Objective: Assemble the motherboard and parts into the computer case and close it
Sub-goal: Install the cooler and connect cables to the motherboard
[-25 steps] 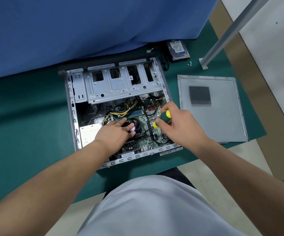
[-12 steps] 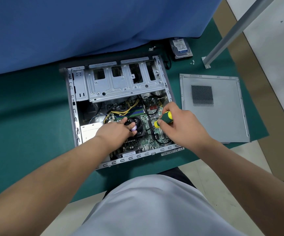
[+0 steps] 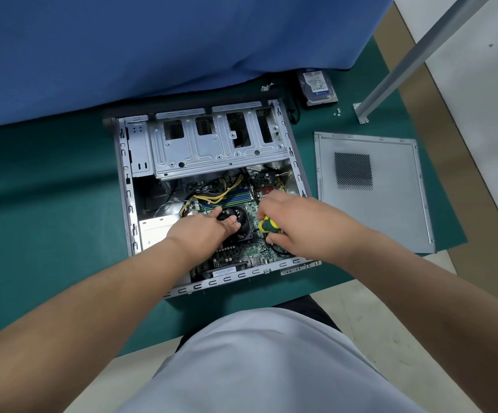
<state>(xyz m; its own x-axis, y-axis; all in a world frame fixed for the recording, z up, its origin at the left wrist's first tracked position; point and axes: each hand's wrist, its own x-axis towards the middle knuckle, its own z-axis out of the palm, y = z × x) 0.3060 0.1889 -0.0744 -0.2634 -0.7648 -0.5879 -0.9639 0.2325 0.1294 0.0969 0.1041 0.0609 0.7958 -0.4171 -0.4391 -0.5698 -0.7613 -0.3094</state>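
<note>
The open grey computer case [image 3: 124, 186] lies flat on the green mat, with the green motherboard [image 3: 249, 248] inside it. My left hand [image 3: 200, 229] rests on the black CPU cooler fan [image 3: 240, 217], thumb and fingers spread around its near left rim. My right hand [image 3: 298, 222] grips a green and yellow screwdriver [image 3: 268, 225] just right of the fan, handle end toward me; its tip is hidden. The case's grey side panel [image 3: 390, 204] lies flat to the right of the case.
A hard drive [image 3: 317, 87] lies behind the case's far right corner, with small screws [image 3: 337, 112] beside it. A metal post [image 3: 396, 67] slants up at the right. Blue cloth [image 3: 152, 49] hangs behind the case. The drive cage [image 3: 212, 150] spans the case's far half.
My right hand has turned over the screwdriver, so the handle now shows under the fingers on the near side. My left hand stays on the fan.
</note>
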